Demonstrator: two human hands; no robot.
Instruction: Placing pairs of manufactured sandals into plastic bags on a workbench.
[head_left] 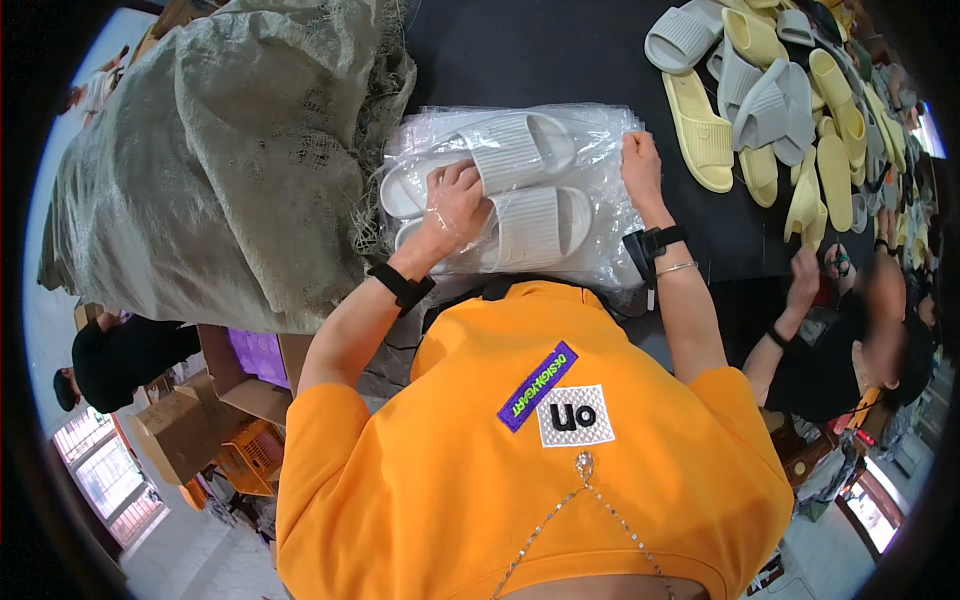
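Two white slide slippers lie side by side on a pile of clear plastic bags, toes to the right. My left hand (458, 208) is closed, its fingers curled at the strap edge of the upper slipper (508, 152); its fingertips are partly hidden. The wrist side of that hand covers part of the lower slipper (530, 222). At the upper right corner of the clear plastic bag (608, 200), my right hand (641, 165) pinches the film. Clear film shows around the slippers, but I cannot tell how far they lie inside it.
Beside the bags on the left bulges a large grey-green woven sack (230, 170). Loose yellow and grey slippers (790, 110) are heaped on the black table (520, 50) at the right. A co-worker (830, 350) sits at the right; cardboard boxes (180, 430) stand at lower left.
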